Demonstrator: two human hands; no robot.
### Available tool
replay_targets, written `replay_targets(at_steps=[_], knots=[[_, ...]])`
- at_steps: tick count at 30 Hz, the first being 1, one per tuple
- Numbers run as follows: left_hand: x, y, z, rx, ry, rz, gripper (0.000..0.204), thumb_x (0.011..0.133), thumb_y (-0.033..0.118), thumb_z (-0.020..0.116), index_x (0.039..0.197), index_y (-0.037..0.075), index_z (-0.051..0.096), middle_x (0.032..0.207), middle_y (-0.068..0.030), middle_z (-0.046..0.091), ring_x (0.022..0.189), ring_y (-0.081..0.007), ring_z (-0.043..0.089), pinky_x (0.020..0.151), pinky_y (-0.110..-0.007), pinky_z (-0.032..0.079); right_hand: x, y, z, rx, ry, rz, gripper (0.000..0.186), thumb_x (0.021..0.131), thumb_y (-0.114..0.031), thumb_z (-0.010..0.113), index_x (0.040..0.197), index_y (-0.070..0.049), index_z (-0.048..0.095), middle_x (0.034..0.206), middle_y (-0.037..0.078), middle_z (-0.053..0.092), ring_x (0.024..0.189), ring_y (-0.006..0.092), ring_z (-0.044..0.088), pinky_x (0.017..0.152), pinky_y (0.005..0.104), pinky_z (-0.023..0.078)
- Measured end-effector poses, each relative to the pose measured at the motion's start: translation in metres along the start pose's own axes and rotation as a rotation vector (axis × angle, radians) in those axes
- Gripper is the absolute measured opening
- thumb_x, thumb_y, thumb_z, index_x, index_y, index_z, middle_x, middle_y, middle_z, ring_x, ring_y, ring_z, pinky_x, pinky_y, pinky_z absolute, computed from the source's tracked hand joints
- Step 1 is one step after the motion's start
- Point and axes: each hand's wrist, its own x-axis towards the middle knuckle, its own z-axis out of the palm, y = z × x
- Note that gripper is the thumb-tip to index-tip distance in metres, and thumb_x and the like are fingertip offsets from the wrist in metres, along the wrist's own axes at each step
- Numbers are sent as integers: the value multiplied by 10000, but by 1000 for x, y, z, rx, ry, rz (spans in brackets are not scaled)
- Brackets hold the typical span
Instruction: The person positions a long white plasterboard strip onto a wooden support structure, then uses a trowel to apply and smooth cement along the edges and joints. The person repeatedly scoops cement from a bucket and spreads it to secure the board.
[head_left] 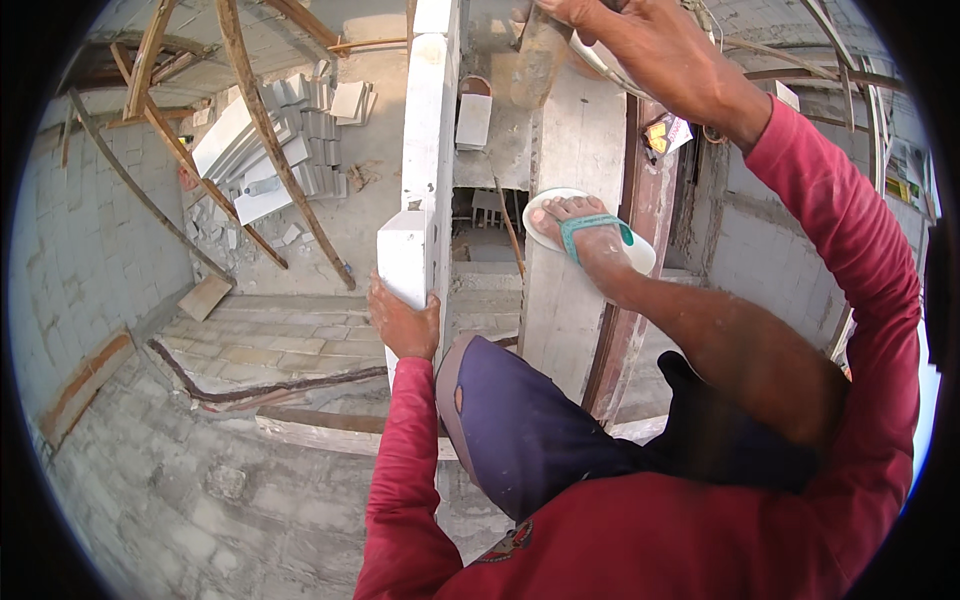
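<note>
My left hand (404, 320) grips a short white block (402, 255) at the near end of a narrow white block wall (425, 120). At the top, my right hand (650, 55) has its fingers bent round a mortar-caked tool (540, 65), partly cut off by the view's edge. My sandalled foot (590, 230) stands on a pale beam (560, 330) right of the wall. A small pale rectangular piece (473, 120) lies beside a round container, just right of the wall.
Stacked white slabs (250, 160) and rubble lie at the left behind slanting wooden poles (275, 150). An opening (485, 225) drops away beside the beam. A rough block floor (210, 480) lies lower left. Wooden props (840, 60) stand at the upper right.
</note>
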Motion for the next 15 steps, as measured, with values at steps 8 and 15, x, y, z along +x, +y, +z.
replay_targets(at_steps=[8,15], knots=[[3,-8,-1,40,-116,-37,1145,791,341,863,1637,-34,189,1604,-248,362,1495,-472,340,1239,-570,275,123,45,253,-110,-443,-259,605,1002,-445,674,1253,92,552,1065,304,700,1043,494,685,910,537,528],[0,-4,-7,93,-129,-11,1149,792,362,879,1622,-51,200,1541,-266,371,1424,-445,380,1176,-556,292,139,100,428,-156,-755,-422,503,966,-302,736,1298,7,519,992,268,702,978,499,681,881,551,514]])
